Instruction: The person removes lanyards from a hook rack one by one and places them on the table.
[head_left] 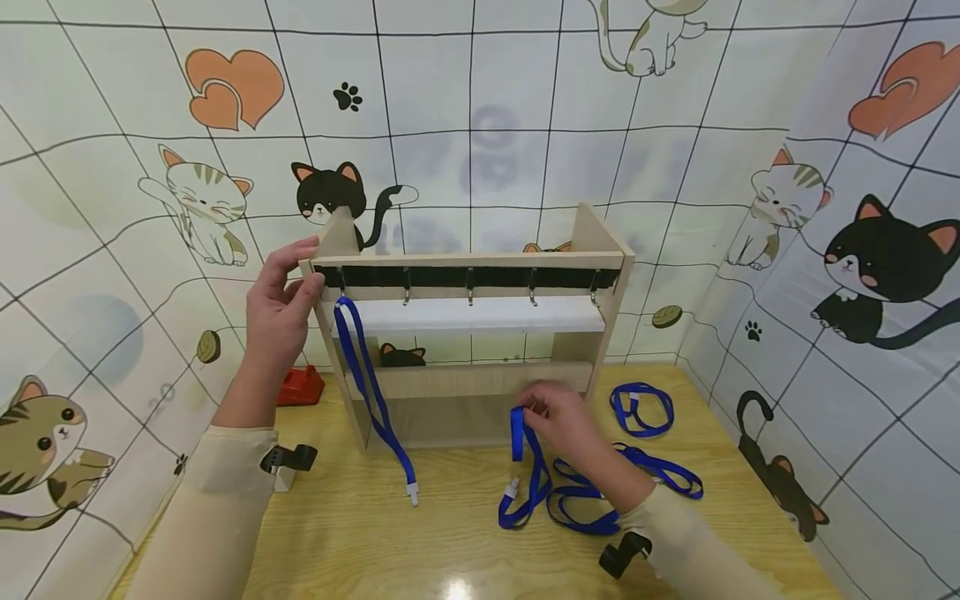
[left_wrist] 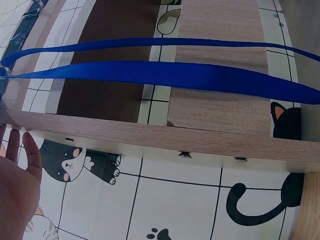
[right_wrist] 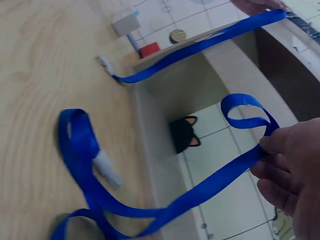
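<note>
A wooden rack (head_left: 465, 379) with a row of metal hooks stands on the table. My left hand (head_left: 279, 304) holds its upper left corner, thumb at the front edge and fingers against the outer side. From the leftmost hook hangs a blue lanyard (head_left: 375, 408), its white clip low in front of the rack. My right hand (head_left: 558, 421) pinches a second blue lanyard (right_wrist: 212, 180) between thumb and fingers near the rack's lower right. A small loop stands out above that pinch in the right wrist view, while the clip end lies on the table.
More blue lanyards (head_left: 585, 525) lie in loose loops on the table at the right, one coiled lanyard (head_left: 642, 432) farther back. A red object (head_left: 302, 386) sits left of the rack, and a small white block (head_left: 285, 477) is partly hidden by the left wrist. Cat-patterned sheeting (head_left: 472, 167) surrounds the table.
</note>
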